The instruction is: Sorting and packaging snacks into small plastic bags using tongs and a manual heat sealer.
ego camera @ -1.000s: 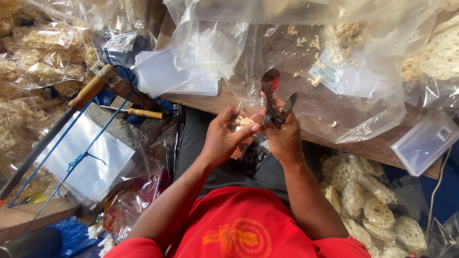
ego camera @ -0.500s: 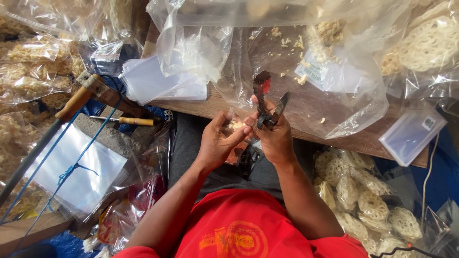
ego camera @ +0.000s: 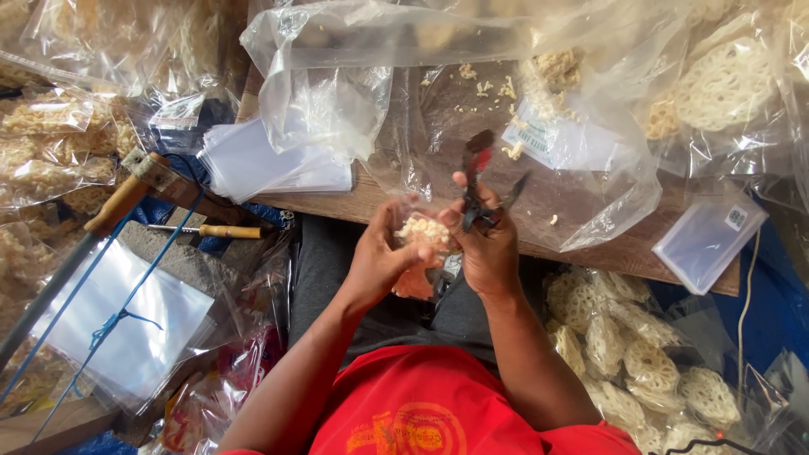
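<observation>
Looking down from the head view, I see my left hand (ego camera: 383,257) clamped around a small bag of pale crackers (ego camera: 424,232), now lifted higher than before; my right hand (ego camera: 489,244) stays closed on the black-and-red stapler (ego camera: 480,190) just beside it, touching the bag's top

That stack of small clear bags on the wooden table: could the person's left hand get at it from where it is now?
Probably not right away. The left hand is wrapped around a small bag of crackers, so it would have to let go first. The stack of clear bags itself lies uncovered up and to the left.
</observation>
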